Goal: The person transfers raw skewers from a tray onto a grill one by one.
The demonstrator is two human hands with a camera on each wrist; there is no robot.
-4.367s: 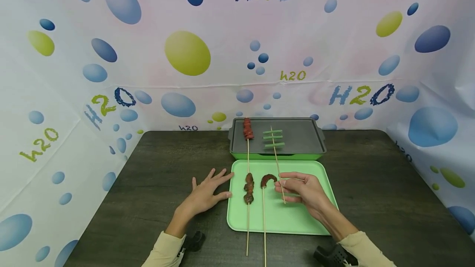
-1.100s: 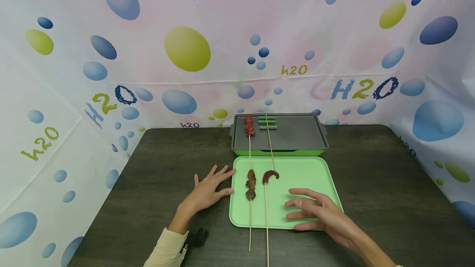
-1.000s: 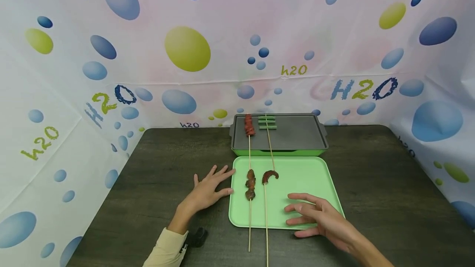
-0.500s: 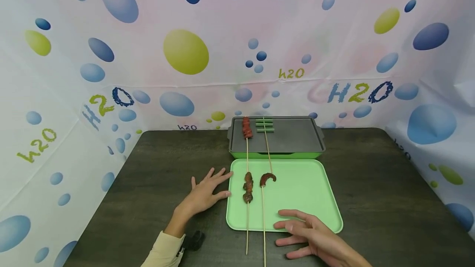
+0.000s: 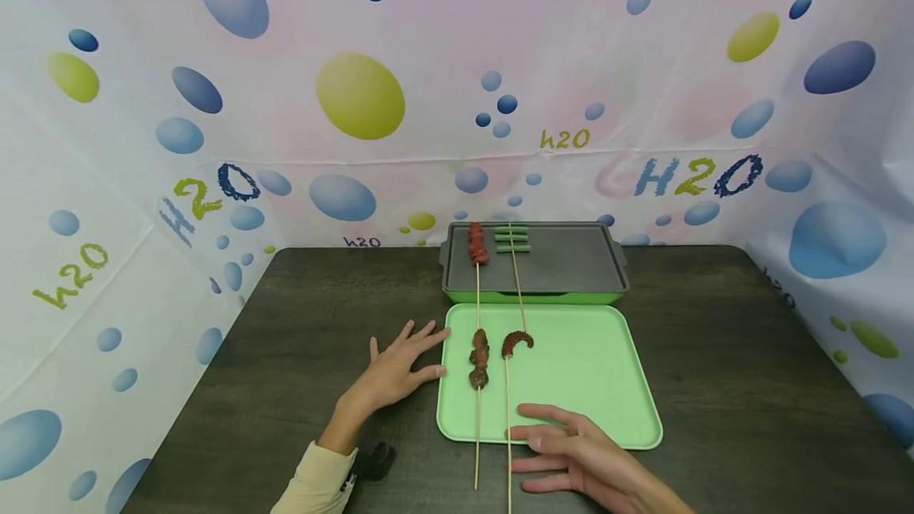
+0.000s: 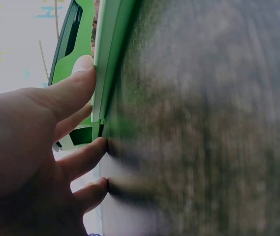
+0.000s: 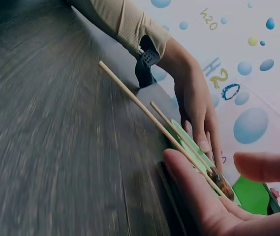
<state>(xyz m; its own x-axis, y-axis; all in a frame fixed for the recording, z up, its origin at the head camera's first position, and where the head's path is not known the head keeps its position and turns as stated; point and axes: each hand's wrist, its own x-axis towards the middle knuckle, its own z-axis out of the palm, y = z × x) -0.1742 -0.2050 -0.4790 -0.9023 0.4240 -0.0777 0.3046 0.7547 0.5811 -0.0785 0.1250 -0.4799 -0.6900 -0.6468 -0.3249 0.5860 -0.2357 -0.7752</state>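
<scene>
In the lower centre of the head view, the tentacle skewer [image 5: 509, 344] lies on the green tray [image 5: 585, 371]. The right hand [image 5: 574, 454], fingers parted, is at its lower half; the left hand [image 5: 389, 375], fingers spread, touches the tray's left rim.

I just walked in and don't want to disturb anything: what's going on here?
A person is busy at a dark table. The left hand touches the left edge of the green tray. The right hand, thumb and fingers apart, is close to the stick of the curled brown skewer, without gripping it. That skewer and the brown-chunk skewer have their food on the tray; the red skewer and green skewer have theirs on the gray griddle behind.
</scene>
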